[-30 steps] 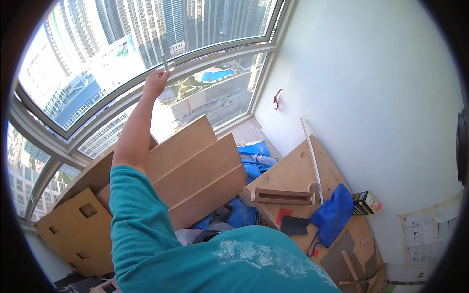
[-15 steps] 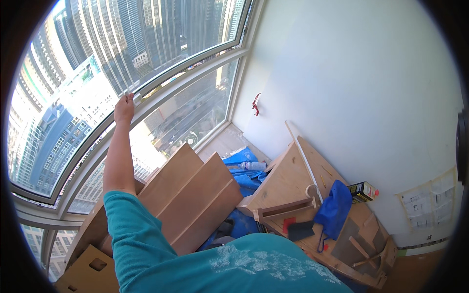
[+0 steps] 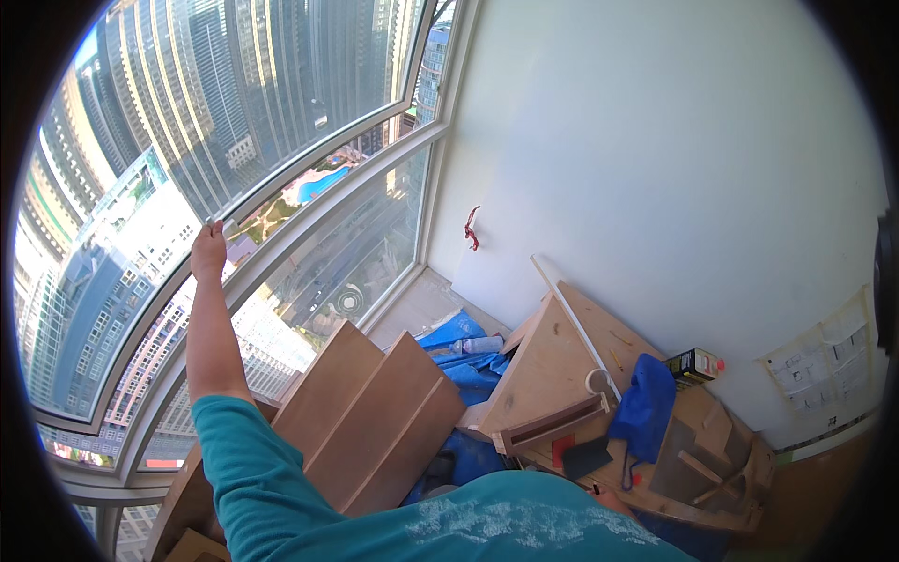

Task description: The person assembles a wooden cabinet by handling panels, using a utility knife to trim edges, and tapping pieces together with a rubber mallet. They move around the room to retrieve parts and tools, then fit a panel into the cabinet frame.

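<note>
My left arm reaches out to the tall window at the left, and my left hand [image 3: 209, 248] is closed around the pale handle [image 3: 229, 228] on the lower rail of the window sash [image 3: 375, 117]. The sash is tilted outward, with a gap between it and the fixed frame [image 3: 348, 182]. Low in the picture, part of my right hand [image 3: 613, 501] shows past my teal shirt, beside a wooden workbench [image 3: 524, 365]. Its fingers look curled, and a small dark tip sticks out by them; the rest is hidden.
Wooden boards [image 3: 342, 421] lean below the window. The bench bears a blue cloth bag [image 3: 646, 403], a long white strip [image 3: 576, 323], a tape roll [image 3: 596, 380] and a rectangular can [image 3: 693, 365]. A plastic bottle [image 3: 479, 345] lies on blue sheeting. Red wires [image 3: 471, 229] poke from the wall.
The sash has swung further outward with my left hand still on its handle, widening the gap. My view has shifted slightly, and part of my right hand has come into sight.
</note>
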The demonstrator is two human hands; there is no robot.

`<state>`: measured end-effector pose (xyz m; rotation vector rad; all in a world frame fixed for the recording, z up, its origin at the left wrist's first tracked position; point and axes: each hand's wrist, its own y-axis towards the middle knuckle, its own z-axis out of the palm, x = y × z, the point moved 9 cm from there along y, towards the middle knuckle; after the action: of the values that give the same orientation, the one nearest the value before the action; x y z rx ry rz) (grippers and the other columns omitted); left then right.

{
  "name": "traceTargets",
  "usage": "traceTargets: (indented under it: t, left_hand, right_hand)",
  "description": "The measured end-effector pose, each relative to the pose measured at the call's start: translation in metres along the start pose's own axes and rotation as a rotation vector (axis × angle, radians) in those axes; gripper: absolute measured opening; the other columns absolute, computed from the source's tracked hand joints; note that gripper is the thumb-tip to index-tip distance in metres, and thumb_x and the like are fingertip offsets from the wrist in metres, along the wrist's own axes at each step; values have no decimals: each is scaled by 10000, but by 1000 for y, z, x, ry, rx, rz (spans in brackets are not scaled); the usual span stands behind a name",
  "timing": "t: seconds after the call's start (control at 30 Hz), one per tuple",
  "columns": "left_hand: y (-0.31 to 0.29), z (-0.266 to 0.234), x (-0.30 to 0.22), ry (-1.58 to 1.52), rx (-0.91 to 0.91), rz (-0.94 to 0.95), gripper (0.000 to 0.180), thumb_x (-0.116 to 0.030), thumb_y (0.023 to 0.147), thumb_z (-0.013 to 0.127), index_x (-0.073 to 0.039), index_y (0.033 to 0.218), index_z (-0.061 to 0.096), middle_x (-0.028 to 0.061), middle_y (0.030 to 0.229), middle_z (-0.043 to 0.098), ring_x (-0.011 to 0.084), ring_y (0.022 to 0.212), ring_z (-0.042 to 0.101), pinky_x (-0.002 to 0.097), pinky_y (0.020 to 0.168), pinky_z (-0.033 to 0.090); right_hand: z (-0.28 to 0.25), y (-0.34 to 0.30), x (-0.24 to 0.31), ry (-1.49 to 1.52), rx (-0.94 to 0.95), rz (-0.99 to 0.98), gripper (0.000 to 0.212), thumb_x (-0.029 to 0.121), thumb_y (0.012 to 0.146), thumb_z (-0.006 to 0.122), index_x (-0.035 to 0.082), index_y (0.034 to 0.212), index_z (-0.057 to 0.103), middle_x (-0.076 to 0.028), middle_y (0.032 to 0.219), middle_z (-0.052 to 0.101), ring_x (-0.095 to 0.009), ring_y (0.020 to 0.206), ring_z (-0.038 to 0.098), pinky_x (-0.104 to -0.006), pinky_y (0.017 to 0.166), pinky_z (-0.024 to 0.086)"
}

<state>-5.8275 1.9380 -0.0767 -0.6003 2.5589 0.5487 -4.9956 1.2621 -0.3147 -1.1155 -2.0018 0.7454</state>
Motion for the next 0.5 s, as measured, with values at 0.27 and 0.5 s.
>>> traceTargets:
  t: [0.27, 0.5]
  left_hand:
    - [77, 14, 40, 100, -31, -28, 524, -466, 1046, 379, -24, 1193, 618, 250, 1214, 656, 442, 1156, 603, 533, 958, 481]
    - [73, 44, 41, 80, -24, -28, 549, -502, 1049, 351, -43, 1214, 601, 246, 1207, 661, 441, 1150, 607, 532, 948, 485]
  right_hand:
    - [14, 15, -59, -297, -49, -21, 440, 434, 961, 581, 13, 998, 704, -222, 845, 681, -411, 821, 656, -471, 758, 497]
    - [14, 7, -108, -347, -95, 72, 420, 408, 973, 572, 22, 1061, 714, -242, 908, 690, -415, 843, 658, -479, 756, 491]
